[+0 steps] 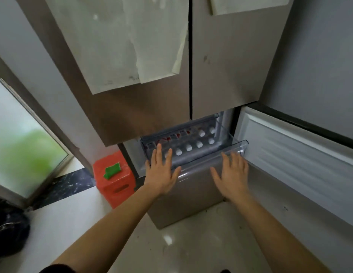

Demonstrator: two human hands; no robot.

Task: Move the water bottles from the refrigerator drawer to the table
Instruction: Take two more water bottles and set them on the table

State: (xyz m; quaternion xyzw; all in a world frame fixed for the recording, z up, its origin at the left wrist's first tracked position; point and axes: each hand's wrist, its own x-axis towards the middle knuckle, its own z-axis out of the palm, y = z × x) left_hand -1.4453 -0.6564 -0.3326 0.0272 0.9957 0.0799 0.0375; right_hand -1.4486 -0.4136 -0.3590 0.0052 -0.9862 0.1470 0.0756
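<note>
A clear plastic refrigerator drawer (pixel 238 145) stands pulled out below the two upper doors. Several water bottles with white caps (pixel 189 147) stand upright in it, with red labels showing further back. My left hand (pixel 162 172) is spread flat with straight fingers over the drawer's front left corner. My right hand (pixel 231 174) is spread the same way over the drawer's front right edge. Neither hand holds anything. I cannot tell whether the palms touch the drawer front.
The lower right fridge door (pixel 301 160) hangs open to the right. An orange plastic stool (pixel 114 186) with a green item (pixel 112 170) on top stands left of the fridge. A dark bag (pixel 8 231) lies at the far left. The floor is pale tile.
</note>
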